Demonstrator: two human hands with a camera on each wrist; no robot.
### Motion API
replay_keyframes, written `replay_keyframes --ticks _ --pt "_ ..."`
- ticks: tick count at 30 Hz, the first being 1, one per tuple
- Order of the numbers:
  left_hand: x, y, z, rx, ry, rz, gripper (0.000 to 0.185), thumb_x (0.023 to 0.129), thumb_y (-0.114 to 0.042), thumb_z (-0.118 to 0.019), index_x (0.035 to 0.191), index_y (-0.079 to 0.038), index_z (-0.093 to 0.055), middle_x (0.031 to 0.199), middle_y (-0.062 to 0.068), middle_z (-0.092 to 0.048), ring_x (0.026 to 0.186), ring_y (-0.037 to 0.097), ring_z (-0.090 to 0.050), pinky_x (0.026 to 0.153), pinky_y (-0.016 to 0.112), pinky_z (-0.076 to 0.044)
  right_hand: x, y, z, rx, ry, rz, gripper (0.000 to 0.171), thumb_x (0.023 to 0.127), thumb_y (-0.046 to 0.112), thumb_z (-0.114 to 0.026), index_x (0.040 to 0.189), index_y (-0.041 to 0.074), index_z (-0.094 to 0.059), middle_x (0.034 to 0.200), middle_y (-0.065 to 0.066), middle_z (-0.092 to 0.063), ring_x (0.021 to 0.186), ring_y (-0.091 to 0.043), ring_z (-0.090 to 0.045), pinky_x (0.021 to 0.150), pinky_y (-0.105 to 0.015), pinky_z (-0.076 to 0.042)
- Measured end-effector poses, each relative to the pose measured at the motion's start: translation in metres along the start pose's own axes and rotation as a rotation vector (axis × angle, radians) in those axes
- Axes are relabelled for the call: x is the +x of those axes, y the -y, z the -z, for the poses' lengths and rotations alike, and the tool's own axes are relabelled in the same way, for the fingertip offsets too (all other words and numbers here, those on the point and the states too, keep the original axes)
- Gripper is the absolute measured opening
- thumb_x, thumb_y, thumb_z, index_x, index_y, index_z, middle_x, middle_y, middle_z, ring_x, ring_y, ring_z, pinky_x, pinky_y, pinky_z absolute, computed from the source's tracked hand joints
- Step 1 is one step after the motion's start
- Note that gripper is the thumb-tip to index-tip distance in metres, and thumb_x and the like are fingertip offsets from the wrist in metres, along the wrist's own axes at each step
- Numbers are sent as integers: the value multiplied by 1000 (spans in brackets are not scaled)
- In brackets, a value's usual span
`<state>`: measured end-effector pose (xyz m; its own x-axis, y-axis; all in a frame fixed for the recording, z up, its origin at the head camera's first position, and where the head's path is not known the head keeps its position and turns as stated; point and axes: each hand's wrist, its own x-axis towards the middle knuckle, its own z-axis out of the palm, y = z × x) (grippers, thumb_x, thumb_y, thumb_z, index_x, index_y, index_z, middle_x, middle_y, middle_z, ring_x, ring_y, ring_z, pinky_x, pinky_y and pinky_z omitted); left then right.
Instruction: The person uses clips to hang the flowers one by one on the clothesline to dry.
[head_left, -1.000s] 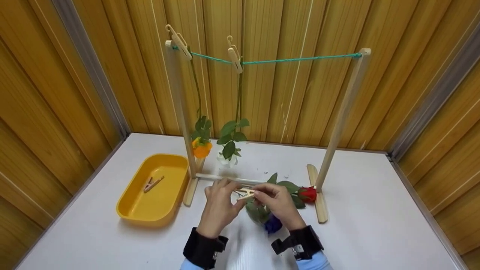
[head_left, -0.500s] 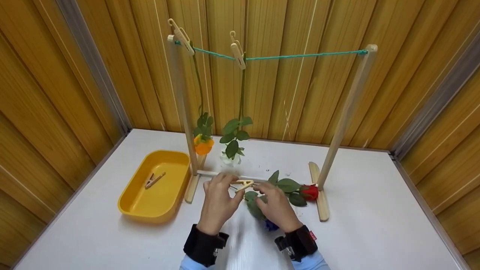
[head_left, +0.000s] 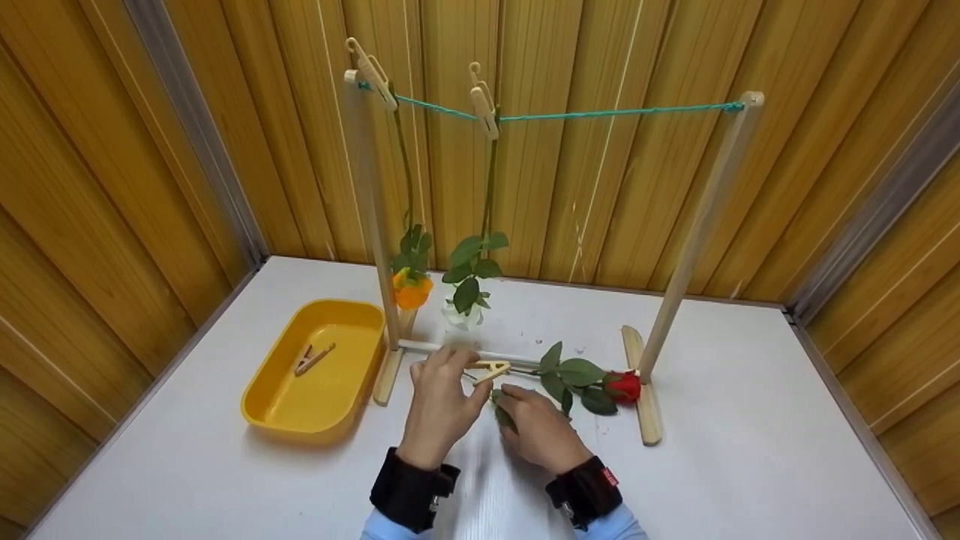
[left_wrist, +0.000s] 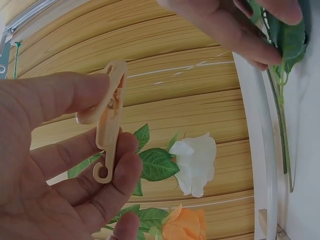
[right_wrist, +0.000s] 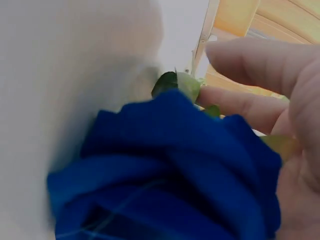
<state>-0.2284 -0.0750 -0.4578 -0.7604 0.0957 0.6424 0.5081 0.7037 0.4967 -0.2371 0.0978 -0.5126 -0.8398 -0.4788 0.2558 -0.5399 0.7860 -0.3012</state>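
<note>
My left hand pinches a pale wooden clothespin between thumb and fingers, just in front of the drying rack's bottom bar; the left wrist view shows the clothespin up close. My right hand lies over a blue rose, fingers curled about it; in the head view the hand hides the bloom. A red rose lies on the white table to the right, beside the rack's right foot.
A teal string spans two wooden posts. Clothespins hold an orange rose and a white rose head-down from it. A yellow tray at the left holds one clothespin. Wooden walls enclose the table.
My right hand let go of the clothespin and dropped back over the blue rose, which now lies hidden under it. The left hand keeps the clothespin, almost unmoved.
</note>
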Motion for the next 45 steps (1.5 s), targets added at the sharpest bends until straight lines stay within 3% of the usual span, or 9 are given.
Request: replay_keyframes --ticks 5,11,14,17,21,26,31,36,45 --pt "0 -1 0 1 -1 3 29 75 -7 -90 99 -4 -74 98 6 -71 93 26 -66 78 41 -34 -2 -3 4 -35 -41 -22 5 80 4 -79 81 1 -75 101 -13 -75 92 -33 -72 84 -46 -56" --pt "-1 -1 1 8 -2 7 28 76 -8 -91 99 -5 -74 95 5 -70 92 24 -67 78 40 -33 -5 -7 11 -153 -209 -87 28 73 1 -78 57 9 -55 62 -5 -60 62 -31 -62 63 -46 -48" --pt "-1 -2 1 12 -4 7 29 75 -8 -91 99 -4 -75 94 5 -70 92 24 -67 78 40 -33 -4 -6 10 -166 -267 -136 25 73 1 -79 63 5 -56 65 -9 -59 64 -34 -62 63 -48 -50" --pt "0 -2 0 12 -4 8 30 75 -8 -91 99 -4 -75 94 5 -69 92 24 -67 77 40 -33 -2 -5 6 -125 -255 -148 17 74 0 -81 82 -1 -66 83 -14 -64 76 -36 -65 71 -50 -53" --pt "0 -1 0 8 -3 6 29 75 -8 -91 99 -4 -75 96 6 -70 93 25 -67 78 40 -34 -1 -4 -1 -116 -197 -93 34 73 -3 -82 106 -3 -71 101 -18 -70 86 -36 -69 78 -49 -56" --pt "0 0 -1 6 -2 1 28 75 -8 -90 98 -3 -74 97 6 -70 94 26 -67 78 40 -36 1 -4 -8 -175 -235 -69 17 73 -6 -78 84 3 -69 76 -11 -66 65 -31 -63 59 -44 -50" --pt "-1 1 0 15 2 3 29 75 -8 -90 98 -3 -75 97 6 -70 94 27 -67 77 41 -37 4 -5 -9 -156 -281 -85 23 72 -8 -76 67 8 -59 63 -6 -58 57 -29 -59 52 -43 -44" --pt "-2 1 -2 29 -7 2 28 74 -8 -91 97 -4 -75 92 6 -69 92 26 -66 76 40 -37 3 -7 -4 -95 -317 -106 24 70 -9 -74 67 9 -58 64 -4 -58 61 -29 -60 55 -43 -45" --pt "0 -1 -1 24 -39 0 29 74 -6 -91 99 -4 -74 91 6 -68 91 26 -66 76 40 -38 1 -14 18 54 -410 -155 15 76 -9 -68 84 3 -71 77 -6 -65 73 -26 -64 65 -44 -53"
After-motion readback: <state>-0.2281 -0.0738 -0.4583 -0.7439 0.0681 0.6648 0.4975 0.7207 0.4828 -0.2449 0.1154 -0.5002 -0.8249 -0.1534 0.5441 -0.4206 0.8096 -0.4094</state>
